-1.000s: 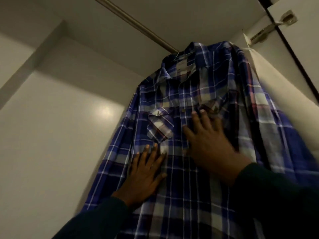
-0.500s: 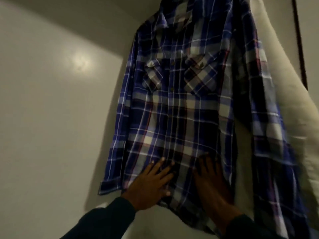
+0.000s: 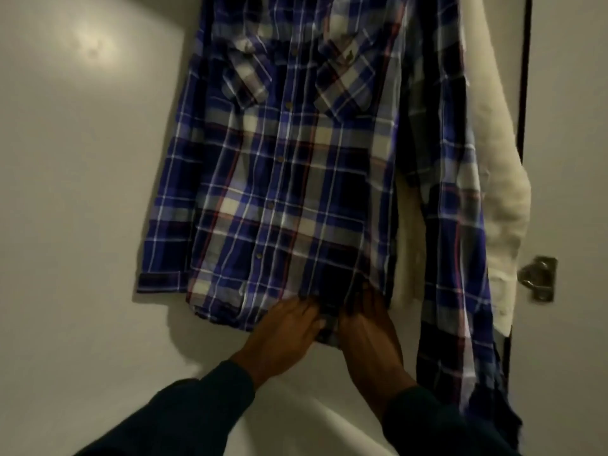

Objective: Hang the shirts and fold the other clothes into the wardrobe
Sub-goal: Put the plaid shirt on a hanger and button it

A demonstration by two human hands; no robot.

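A blue, white and red plaid shirt (image 3: 279, 166) hangs flat against the pale back panel of the wardrobe (image 3: 82, 209), its top cut off by the frame. My left hand (image 3: 286, 329) grips the bottom hem with curled fingers. Right beside it, my right hand (image 3: 368, 327) holds the same hem, its fingertips hidden in the bunched cloth. Both arms wear dark sleeves.
A second plaid shirt (image 3: 457, 232) hangs just to the right, reaching lower. Behind it hangs a cream garment (image 3: 503, 199). A metal hinge (image 3: 539, 278) sits on the wardrobe's right side by the dark door gap (image 3: 523, 77).
Both hands slid down the shirt front from chest height to the bottom hem and went from flat on the cloth to holding it. My view dropped with them.
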